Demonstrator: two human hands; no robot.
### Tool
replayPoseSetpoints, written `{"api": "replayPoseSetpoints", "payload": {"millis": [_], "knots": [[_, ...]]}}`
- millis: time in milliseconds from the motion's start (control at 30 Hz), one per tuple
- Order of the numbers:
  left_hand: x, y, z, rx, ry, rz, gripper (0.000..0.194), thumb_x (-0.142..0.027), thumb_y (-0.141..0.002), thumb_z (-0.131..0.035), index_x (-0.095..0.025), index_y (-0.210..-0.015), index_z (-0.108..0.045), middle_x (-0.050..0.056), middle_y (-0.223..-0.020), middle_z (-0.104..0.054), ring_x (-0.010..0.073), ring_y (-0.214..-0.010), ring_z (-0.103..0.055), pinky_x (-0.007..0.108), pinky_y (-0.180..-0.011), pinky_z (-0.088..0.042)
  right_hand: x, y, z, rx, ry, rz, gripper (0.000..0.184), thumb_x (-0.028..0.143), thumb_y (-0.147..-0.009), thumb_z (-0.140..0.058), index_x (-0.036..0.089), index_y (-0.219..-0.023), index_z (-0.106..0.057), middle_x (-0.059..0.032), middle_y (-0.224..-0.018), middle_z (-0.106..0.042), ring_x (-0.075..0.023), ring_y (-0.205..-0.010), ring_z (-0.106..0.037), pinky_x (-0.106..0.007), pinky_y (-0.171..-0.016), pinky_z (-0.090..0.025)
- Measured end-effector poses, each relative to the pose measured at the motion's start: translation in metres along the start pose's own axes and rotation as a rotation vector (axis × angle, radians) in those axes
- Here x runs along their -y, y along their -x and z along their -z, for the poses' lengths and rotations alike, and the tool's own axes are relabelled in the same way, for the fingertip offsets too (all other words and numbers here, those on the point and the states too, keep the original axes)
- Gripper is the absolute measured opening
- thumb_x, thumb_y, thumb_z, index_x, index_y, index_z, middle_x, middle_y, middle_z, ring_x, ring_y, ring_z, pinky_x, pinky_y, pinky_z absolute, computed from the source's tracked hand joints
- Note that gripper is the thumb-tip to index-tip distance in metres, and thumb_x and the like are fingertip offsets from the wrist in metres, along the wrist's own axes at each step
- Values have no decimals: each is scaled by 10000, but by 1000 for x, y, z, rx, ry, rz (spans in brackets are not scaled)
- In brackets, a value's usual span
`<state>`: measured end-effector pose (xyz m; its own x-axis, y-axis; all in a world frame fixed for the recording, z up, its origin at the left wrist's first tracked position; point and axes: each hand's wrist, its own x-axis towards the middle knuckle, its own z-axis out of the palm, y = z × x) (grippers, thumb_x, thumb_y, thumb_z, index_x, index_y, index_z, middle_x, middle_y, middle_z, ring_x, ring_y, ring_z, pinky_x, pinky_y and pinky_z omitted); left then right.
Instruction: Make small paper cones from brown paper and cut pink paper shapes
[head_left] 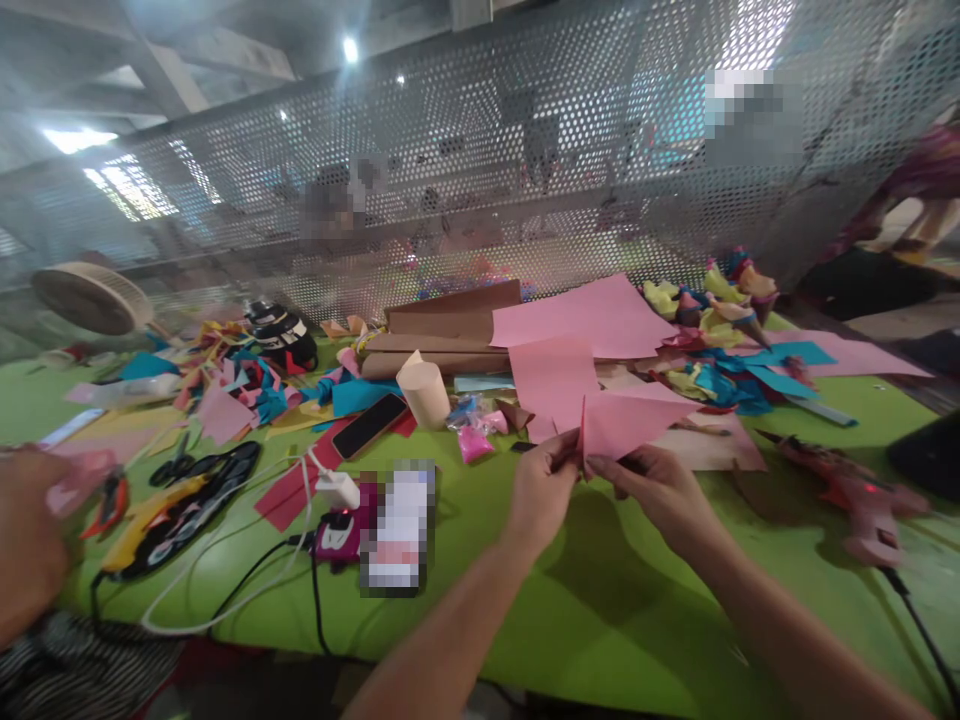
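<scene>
A folded sheet of pink paper [630, 425] is held above the green table, its pointed end aimed right. My left hand [544, 490] pinches its left edge near the fold. My right hand [660, 490] grips the lower edge close by, thumb on the paper's front. Both hands are closed and their fingertips nearly meet at the lower left corner. Behind the held piece, larger pink sheets [577, 315] lie against brown paper [442, 350]. To the right of my right hand rests a pink glue gun [862, 490] with a red light and a black cord.
A power strip [341, 535] with a white charger and cables lies left of my arms, beside a phone [397, 530]. Colored paper scraps [255, 390] and a yellow glue gun [154, 525] are farther left. Another person's hand [30, 540] is at the left edge. A perforated metal screen [450, 170] stands behind.
</scene>
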<state>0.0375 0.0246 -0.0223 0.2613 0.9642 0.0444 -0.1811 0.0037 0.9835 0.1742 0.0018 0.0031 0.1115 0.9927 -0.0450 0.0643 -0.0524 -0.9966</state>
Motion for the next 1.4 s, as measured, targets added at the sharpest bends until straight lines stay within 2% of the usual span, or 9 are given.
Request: {"api": "replayPoseSetpoints", "payload": {"millis": [200, 300, 533, 700, 867, 933, 1033, 1167, 1400], "knots": [[-9, 2, 2, 89, 30, 17, 354, -140, -808, -617, -190, -1118, -781, 53, -897, -763, 151, -775, -644, 306, -802, -548, 5, 1, -1, -34, 4, -4, 443, 600, -515, -852, 210, -514, -643, 34, -438, -462, -105, -461, -321, -276, -451, -272], [-11, 3, 4, 125, 38, 13, 405, -127, -800, -610, -195, -1168, -766, 55, -894, -758, 156, -782, -640, 318, -818, -549, 3, 0, -1, -40, 8, 27, 448, 628, -550, -828, 221, -527, -642, 31, -428, -453, -127, -468, -367, -285, -458, -299], [-12, 3, 5, 186, 37, 29, 355, -220, -827, -661, -192, -1169, -751, 78, -996, -757, 206, -935, -679, 394, -967, -530, -4, -3, 1, -29, -15, 35, 480, 666, -550, -821, 201, -635, -739, -54, -624, -709, -224, -639, -605, -332, -611, -483], [-16, 2, 11, 89, -34, -14, 251, -316, -873, -663, -165, -1053, -753, 95, -1001, -765, 222, -952, -696, 373, -920, -558, 1, 1, 2, 31, -37, 39, 402, 599, -605, -797, 205, -586, -715, -40, -573, -673, -202, -586, -582, -321, -587, -470], [-22, 0, 19, 10, -129, -101, 309, -314, -905, -638, -193, -1180, -709, 93, -1092, -757, 214, -974, -697, 346, -892, -558, -3, 5, 6, 208, 65, 42, 340, 509, -662, -772, 192, -557, -707, -40, -581, -672, -186, -571, -564, -302, -575, -441], [-23, -1, 20, -15, -175, -130, 264, -295, -918, -613, -207, -1140, -725, 80, -1077, -761, 211, -956, -697, 337, -860, -564, -8, 6, 7, 251, 91, 27, 307, 480, -668, -773, 197, -568, -707, -38, -592, -684, -195, -582, -582, -305, -582, -456], [-22, -1, 19, -38, -255, -153, 172, -235, -907, -594, -208, -990, -742, 53, -976, -762, 202, -909, -692, 321, -824, -561, -16, 6, 7, 164, 45, -25, 292, 473, -605, -828, 205, -662, -728, -53, -669, -733, -247, -662, -650, -336, -620, -510], [-19, 0, 19, -31, -367, -230, 147, -194, -900, -572, -191, -913, -719, 44, -898, -737, 181, -836, -673, 290, -790, -540, -19, 3, 7, -15, -101, -54, 518, 582, -534, -882, 178, -840, -770, -124, -862, -789, -306, -790, -702, -380, -664, -552], [-21, 4, 19, -26, -551, -278, 137, -234, -929, -591, -202, -914, -723, 26, -841, -734, 171, -762, -661, 259, -710, -509, -14, 1, 8, 3, -171, -64, 541, 623, -517, -903, 175, -805, -810, -130, -890, -810, -293, -818, -722, -393, -768, -575]]}}
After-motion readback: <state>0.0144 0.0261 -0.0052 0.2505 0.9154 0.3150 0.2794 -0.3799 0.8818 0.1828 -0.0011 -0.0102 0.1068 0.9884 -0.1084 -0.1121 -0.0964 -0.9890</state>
